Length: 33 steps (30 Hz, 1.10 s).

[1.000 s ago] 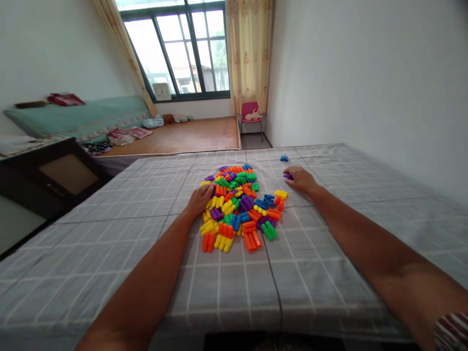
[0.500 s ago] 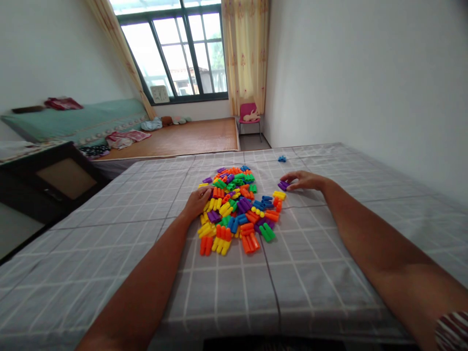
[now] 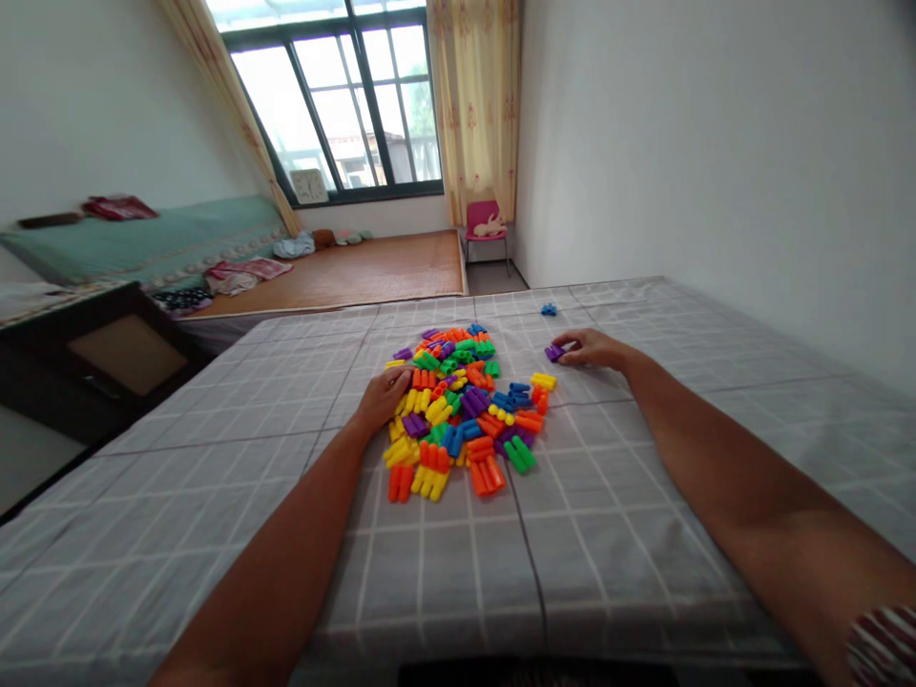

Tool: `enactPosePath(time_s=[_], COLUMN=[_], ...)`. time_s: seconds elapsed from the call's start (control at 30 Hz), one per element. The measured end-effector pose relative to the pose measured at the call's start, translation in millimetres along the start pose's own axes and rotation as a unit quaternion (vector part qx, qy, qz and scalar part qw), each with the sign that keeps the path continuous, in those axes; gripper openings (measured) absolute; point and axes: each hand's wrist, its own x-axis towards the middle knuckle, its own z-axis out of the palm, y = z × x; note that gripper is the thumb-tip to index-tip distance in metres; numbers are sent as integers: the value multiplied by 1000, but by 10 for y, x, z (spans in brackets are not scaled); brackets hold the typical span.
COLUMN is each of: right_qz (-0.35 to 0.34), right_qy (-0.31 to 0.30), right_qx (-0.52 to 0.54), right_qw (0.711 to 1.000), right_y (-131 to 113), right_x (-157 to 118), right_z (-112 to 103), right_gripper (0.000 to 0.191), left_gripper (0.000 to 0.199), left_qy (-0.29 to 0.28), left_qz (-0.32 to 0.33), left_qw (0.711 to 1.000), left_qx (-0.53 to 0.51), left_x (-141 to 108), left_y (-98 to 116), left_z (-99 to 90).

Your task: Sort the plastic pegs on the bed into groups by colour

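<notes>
My right hand [image 3: 591,349] is to the right of the pile, its fingertips closed on a small purple plastic building block [image 3: 553,353] made of joined tubes. Beyond it, a blue block [image 3: 549,310] lies alone on the checked cloth. My left hand [image 3: 385,396] rests against the left side of a heap of mixed blocks [image 3: 474,402], its fingers curled together. An orange block [image 3: 426,379] is right beside those fingertips; whether they grip anything is hidden. A yellow block [image 3: 543,381] lies at the heap's right edge, nearest my right hand.
A grey checked cloth [image 3: 615,534] covers the surface under the blocks. Past its far edge are a low bed with a brown mat [image 3: 386,267] and a pink chair [image 3: 483,221]. A dark cabinet [image 3: 107,353] stands at left, a white wall [image 3: 701,143] at right.
My right hand has shifted slightly away from me with the purple block, farther from the yellow block. My left hand stays at the heap's left side.
</notes>
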Motion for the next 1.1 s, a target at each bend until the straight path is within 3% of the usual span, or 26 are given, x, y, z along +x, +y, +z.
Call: enactPosePath(time_s=[0.13,0.47,0.63,0.8,0.97,1.1], right_qz=[7,40,24,20,32,29], right_qy=[30,180,163,166,171,177], right_qx=[-29,-143,-131,-148,-130,-158], right_qw=[999,972,978,975,976,971], right_y=[58,290,293,275,274,280], right_x=[32,71,53,66,91,94], right_z=[-2,-68,-62,-34,-16,1], right_gripper=[57,48,56,51,62,50], left_gripper=[48,48,50,50,50,49], left_qy=[-2,-5,-8,-7,-12,-12], left_qz=[1,14,12,11,12,13], left_qw=[1000,1000,1000,1000,1000,1000], left_qx=[3,-14,-13,-17,-16,-12], left_x=[1,7,15,16,8,7], left_y=[4,-10,-26,-22,-22,-16], left_z=[-5,-7,-2,-4,-8,-12])
